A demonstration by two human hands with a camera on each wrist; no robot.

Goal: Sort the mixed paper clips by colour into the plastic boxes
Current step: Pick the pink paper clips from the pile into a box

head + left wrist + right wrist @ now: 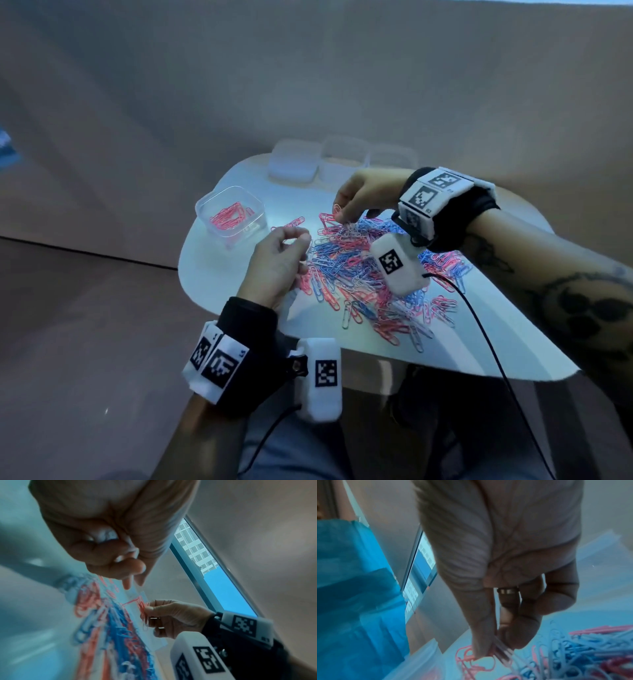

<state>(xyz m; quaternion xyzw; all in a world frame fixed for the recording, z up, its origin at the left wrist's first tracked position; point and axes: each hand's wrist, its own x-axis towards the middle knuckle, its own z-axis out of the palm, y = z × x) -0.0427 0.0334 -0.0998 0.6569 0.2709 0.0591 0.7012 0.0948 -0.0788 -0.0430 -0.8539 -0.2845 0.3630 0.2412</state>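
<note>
**Pink clip pick-up at the far edge of the pile**

Lower centre of the head view: the left hand (279, 260) hovers over the near-left edge of the clip pile (370, 274). Its fingers (301, 240) are curled, thumb against fingertips. Whether they hold a clip cannot be told from any view.

Centre of the frame: the pile of mixed pink, blue and white paper clips lies spread across the pale worktop (212, 274), from the middle toward the lower right.

Above the pile: the right hand (363, 195) reaches down to its far-left edge. In the right wrist view, the thumb and fingers (481, 635) pinch a small bunch of pink clips (471, 657), with a pale one apparently among them. The bunch is in contact with the pile or barely clear of it. Its long axis cannot be told.

Left of centre: the open box (231, 214) stands on the worktop and already contains pink clips. It lies left of the right-hand fingers, with bare worktop between. The left hand is about equally near it, so either hand can deliver there.

Upper centre: three further clear boxes (342, 159) stand in a row at the far edge. Their contents cannot be made out.
</note>
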